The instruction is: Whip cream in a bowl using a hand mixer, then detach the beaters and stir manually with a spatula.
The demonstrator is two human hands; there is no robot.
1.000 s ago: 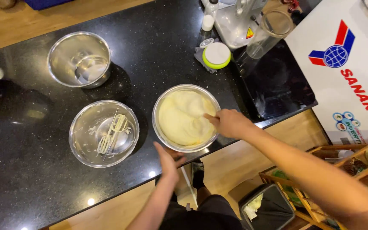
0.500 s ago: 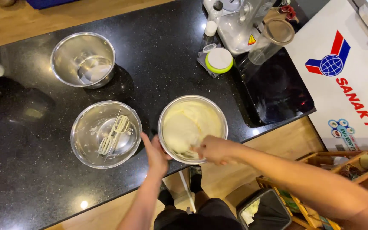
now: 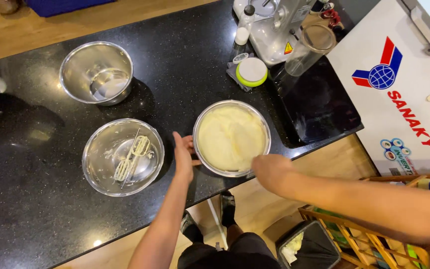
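- Batter bowl (image 3: 231, 138), a steel one filled with pale cream mixture, stood on the black surface (image 3: 185, 74) near its front edge, between the two hands.
- The left hand (image 3: 183, 155) was held edge-on, fingers straight and together, its open palm pressed flat against the bowl's left wall; the forearm ran up from the lower frame.
- The right hand (image 3: 269, 170) sat at the bowl's near right rim, knuckles up and fingers curled under; whether this grip was closed on anything could not be told. Its arm reached in from the right.
- Just left of the left hand stood a second steel bowl (image 3: 123, 156) holding two smeared beaters (image 3: 131, 158).
- A third, empty steel bowl (image 3: 96, 72) stood further back.
- Behind the batter bowl lay a round green-rimmed lid (image 3: 252, 71).
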